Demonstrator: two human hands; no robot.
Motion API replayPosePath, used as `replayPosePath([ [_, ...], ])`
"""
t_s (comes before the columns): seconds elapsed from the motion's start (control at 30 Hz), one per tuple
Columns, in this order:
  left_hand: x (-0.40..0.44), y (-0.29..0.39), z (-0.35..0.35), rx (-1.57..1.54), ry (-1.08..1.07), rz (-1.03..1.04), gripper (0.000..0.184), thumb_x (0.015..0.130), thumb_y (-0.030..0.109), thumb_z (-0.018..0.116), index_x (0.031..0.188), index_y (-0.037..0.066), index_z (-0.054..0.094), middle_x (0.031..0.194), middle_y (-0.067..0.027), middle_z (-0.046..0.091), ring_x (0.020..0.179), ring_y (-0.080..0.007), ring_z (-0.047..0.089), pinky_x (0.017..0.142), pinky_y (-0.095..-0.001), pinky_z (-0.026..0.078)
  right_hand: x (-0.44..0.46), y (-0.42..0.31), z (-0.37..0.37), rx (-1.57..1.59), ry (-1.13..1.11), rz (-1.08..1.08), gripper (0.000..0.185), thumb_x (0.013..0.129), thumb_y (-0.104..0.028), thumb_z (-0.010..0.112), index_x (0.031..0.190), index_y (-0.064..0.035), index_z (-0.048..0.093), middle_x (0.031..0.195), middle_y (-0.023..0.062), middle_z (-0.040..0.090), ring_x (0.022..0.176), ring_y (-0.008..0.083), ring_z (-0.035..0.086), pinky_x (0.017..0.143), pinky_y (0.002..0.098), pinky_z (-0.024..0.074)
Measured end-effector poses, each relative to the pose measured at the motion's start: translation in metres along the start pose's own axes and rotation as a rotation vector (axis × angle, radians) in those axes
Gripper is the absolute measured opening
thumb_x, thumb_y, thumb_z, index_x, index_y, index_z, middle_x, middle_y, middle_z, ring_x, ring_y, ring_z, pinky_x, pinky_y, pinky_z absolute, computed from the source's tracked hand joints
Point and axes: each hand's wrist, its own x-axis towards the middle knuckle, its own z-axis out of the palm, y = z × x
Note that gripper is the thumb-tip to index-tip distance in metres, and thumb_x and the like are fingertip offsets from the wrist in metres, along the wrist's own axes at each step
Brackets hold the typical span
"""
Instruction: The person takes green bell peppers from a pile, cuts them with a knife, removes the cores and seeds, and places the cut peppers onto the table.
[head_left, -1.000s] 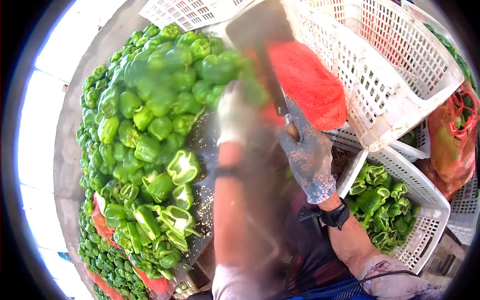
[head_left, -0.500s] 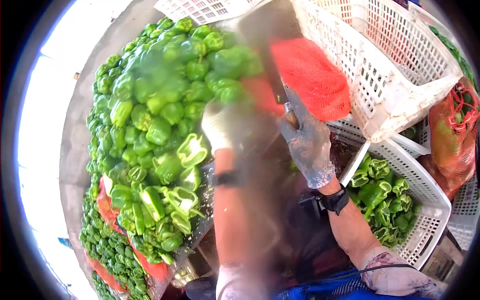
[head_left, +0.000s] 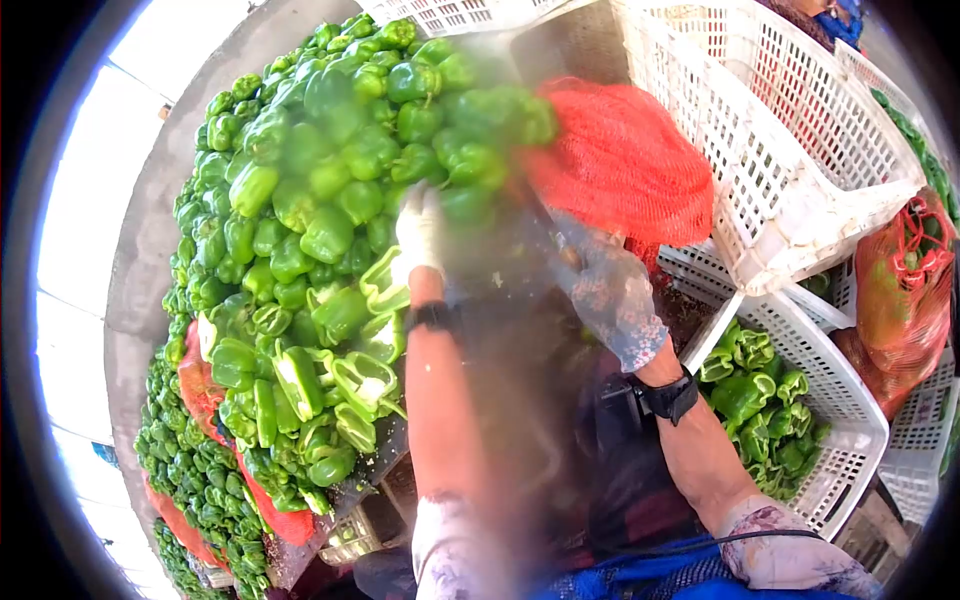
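My left hand (head_left: 420, 235), in a white glove, reaches to the edge of a heap of green bell peppers (head_left: 328, 235). Its fingertips are beside a blurred pepper (head_left: 468, 207); the smear over the view hides whether they grip it. My right hand (head_left: 608, 290), in a stained grey-blue patterned glove, is closed around a knife (head_left: 540, 212). The blade is dark and blurred, lower than the red mesh bag (head_left: 635, 160). Cut-open pepper halves (head_left: 362, 382) lie at the near side of the heap, left of my left forearm.
White plastic crates (head_left: 745, 190) stand at the upper right. A lower crate (head_left: 850, 425) holds cut peppers (head_left: 750, 400). A filled red mesh sack (head_left: 905, 290) leans at the far right. More small green peppers (head_left: 190, 460) lie at the lower left. A blurred smear covers the middle.
The knife has swung down and left from its raised position, and my right hand has tilted with it. My left hand stays by the heap's edge, a little further up. The view has shifted slightly.
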Motion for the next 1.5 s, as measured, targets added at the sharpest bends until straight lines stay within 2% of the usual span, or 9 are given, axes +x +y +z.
replayPosePath([
  [0.23,-0.022,0.043,-0.019,0.373,-0.201,-0.447,0.042,0.084,0.033,0.065,0.106,-0.003,0.068,0.092,-0.0151,0.070,0.086,-0.0271,0.065,0.083,-0.0321,0.049,0.001,-0.014,-0.003,0.110,-0.118,0.018,0.049,0.087,-0.020,0.060,0.135,-0.0207,0.053,0.100,0.0202,0.064,0.090,0.0352,0.064,0.075,0.0420,0.0502],
  [0.33,-0.051,-0.037,-0.013,0.239,-0.218,-0.426,0.048,0.087,0.042,0.061,0.096,-0.004,0.068,0.072,-0.0151,0.066,0.048,-0.0236,0.061,0.045,-0.0332,0.050,-0.002,-0.025,-0.001,0.159,-0.139,0.013,0.049,0.087,-0.020,0.061,0.135,-0.0210,0.052,0.099,0.0202,0.065,0.089,0.0360,0.064,0.075,0.0419,0.0504],
  [0.57,-0.082,-0.053,-0.007,0.065,-0.168,-0.283,0.037,0.093,0.037,0.054,0.086,0.001,0.060,0.056,-0.0076,0.054,0.039,-0.0185,0.052,0.037,-0.0300,0.044,0.001,-0.057,-0.018,0.029,-0.156,-0.091,0.047,0.086,-0.019,0.061,0.132,-0.0164,0.055,0.092,0.0195,0.065,0.084,0.0351,0.064,0.072,0.0400,0.0506],
  [0.93,-0.093,0.021,-0.018,0.158,-0.114,-0.211,0.047,0.094,0.045,0.050,0.117,0.006,0.061,0.081,-0.0116,0.063,0.055,-0.0187,0.055,0.046,-0.0308,0.046,-0.003,-0.020,0.055,-0.229,-0.422,-0.282,0.012,0.077,-0.007,0.058,0.085,-0.0066,0.066,0.078,0.0123,0.067,0.066,0.0325,0.063,0.057,0.0416,0.0513],
  [1.07,-0.101,0.043,-0.021,-0.011,-0.048,-0.239,0.047,0.096,0.045,0.048,0.119,0.005,0.061,0.090,-0.0134,0.064,0.066,-0.0201,0.056,0.060,-0.0314,0.047,0.001,-0.020,0.027,-0.193,-0.331,-0.421,0.017,0.079,-0.009,0.058,0.093,-0.0060,0.067,0.074,0.0144,0.066,0.064,0.0327,0.063,0.055,0.0405,0.0507],
  [1.23,-0.115,0.038,-0.017,-0.247,0.119,-0.277,0.046,0.100,0.040,0.046,0.119,0.000,0.060,0.106,-0.0143,0.065,0.093,-0.0221,0.057,0.090,-0.0317,0.044,0.036,-0.052,-0.010,-0.138,-0.216,-0.172,0.029,0.086,-0.014,0.058,0.113,-0.0085,0.066,0.078,0.0210,0.065,0.065,0.0336,0.064,0.058,0.0422,0.0508],
  [1.27,-0.114,0.026,-0.012,-0.224,0.145,-0.237,0.046,0.101,0.039,0.046,0.119,-0.002,0.060,0.107,-0.0145,0.065,0.096,-0.0227,0.056,0.094,-0.0321,0.043,0.043,-0.035,0.002,0.002,-0.085,-0.332,0.049,0.088,-0.022,0.060,0.136,-0.0184,0.050,0.075,0.0165,0.063,0.066,0.0330,0.063,0.063,0.0425,0.0511],
  [1.37,-0.113,0.011,-0.004,-0.196,0.208,-0.218,0.046,0.100,0.039,0.047,0.117,-0.002,0.060,0.106,-0.0144,0.065,0.093,-0.0217,0.056,0.090,-0.0320,0.044,0.061,-0.052,-0.014,-0.046,-0.272,-0.094,0.050,0.088,-0.022,0.060,0.137,-0.0152,0.050,0.083,0.0191,0.063,0.076,0.0324,0.064,0.069,0.0419,0.0513],
  [1.5,-0.112,0.023,-0.009,-0.102,0.152,-0.232,0.046,0.100,0.040,0.048,0.114,-0.001,0.062,0.101,-0.0142,0.066,0.089,-0.0211,0.056,0.087,-0.0322,0.045,0.075,-0.051,0.001,0.062,-0.081,-0.279,0.051,0.088,-0.019,0.060,0.137,-0.0107,0.049,0.084,0.0200,0.063,0.076,0.0333,0.064,0.068,0.0424,0.0515],
])
